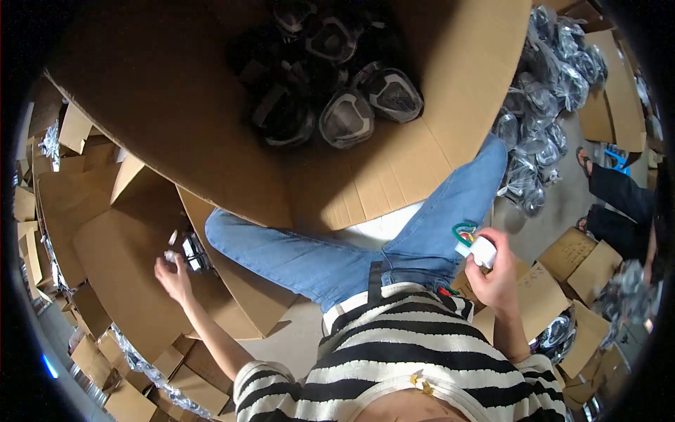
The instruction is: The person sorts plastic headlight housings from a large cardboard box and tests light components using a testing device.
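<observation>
My right hand (493,273) is closed around a small white plastic block (483,252), over the right thigh. From the block's far end stick a loop of green wire (460,231) and a few other coloured wires. On the left, my left hand (176,279) reaches over an open cardboard box (112,243). Its curled fingertips are at a small whitish piece (171,257), whose kind is too small to tell. Just beyond them, another small pale piece (173,238) and a dark object with light edges (195,252) show inside the box.
A large tilted carton (394,186) opens toward me beyond my knees, holding several black and grey moulded parts (347,118). Clear-bagged parts (538,133) pile up at the far right. Another person's legs (619,211) are at right. Open cartons (538,299) crowd both sides.
</observation>
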The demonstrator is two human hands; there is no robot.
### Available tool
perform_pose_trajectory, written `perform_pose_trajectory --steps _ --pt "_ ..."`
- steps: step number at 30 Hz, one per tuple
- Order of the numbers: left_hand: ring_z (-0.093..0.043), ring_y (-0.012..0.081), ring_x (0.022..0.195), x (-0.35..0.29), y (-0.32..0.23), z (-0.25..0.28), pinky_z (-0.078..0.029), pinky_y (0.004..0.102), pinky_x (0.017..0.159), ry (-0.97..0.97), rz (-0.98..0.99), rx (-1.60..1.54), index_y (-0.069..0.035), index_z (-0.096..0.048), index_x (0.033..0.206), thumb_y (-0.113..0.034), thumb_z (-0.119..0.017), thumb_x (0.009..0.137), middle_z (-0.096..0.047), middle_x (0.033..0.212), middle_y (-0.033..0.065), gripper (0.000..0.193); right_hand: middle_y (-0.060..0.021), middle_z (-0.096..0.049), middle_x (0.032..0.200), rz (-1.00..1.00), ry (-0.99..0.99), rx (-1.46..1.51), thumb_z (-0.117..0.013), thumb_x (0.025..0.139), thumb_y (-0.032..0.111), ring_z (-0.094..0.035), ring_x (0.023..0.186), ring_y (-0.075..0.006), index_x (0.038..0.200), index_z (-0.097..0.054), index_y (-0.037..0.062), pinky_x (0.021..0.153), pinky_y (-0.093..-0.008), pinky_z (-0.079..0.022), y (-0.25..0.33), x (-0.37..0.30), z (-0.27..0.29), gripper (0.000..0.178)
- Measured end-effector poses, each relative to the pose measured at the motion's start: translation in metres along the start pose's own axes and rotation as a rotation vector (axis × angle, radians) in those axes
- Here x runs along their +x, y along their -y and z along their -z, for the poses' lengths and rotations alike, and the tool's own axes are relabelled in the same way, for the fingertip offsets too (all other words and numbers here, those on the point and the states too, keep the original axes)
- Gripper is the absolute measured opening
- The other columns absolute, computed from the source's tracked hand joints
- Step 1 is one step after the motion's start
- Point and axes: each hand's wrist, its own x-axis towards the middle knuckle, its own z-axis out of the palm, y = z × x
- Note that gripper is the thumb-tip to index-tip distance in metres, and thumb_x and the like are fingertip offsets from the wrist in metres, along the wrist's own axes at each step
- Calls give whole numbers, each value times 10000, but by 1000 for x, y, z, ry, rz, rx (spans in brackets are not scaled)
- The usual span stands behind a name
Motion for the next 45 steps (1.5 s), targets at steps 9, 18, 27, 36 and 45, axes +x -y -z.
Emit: perform_pose_trajectory --steps 9,18,27,36,45 --pt "-520 270 850 -57 -378 -51 -395 283 731 619 -298 -988 31 -467 1011 -226 -419 790 -537 920 176 342 -140 -495 752 -68 29 -78 -489 620 -21 -518 647 -251 902 -420 14 569 -287 -402 -8 19 7 293" --pt "-343 350 1032 12 -440 -284 -331 419 830 277 -195 -641 -16 -276 1178 -176 -386 793 -328 1134 238 431 -95 -452 749 -321 -88 8 -472 608 -47 -463 673 -182 839 -409 18 618 -256 -371 -29 26 28 248" --pt "-439 249 752 18 -453 -258 -350 403 681 326 -232 -356 -1 -412 946 -133 -396 794 -445 852 160 202 -66 -427 761 -202 -3 53 -475 603 -59 -419 690 -127 864 -398 19 619 -212 -335 -34 32 36 283" --pt "-451 126 491 -107 -407 -57 -390 249 488 773 -595 -1177 -34 -458 1046 -116 -405 796 -451 549 83 269 -82 -497 785 -382 64 178 -516 617 -14 -493 727 -142 886 -423 15 656 -241 -382 -39 33 31 286" --pt "-429 94 528 -152 -372 21 -340 208 479 1372 -790 -1360 10 -531 781 -106 -457 785 -479 590 47 137 -30 -475 807 -411 147 344 -505 629 -22 -456 757 -99 892 -423 45 673 -224 -367 -36 28 36 284"
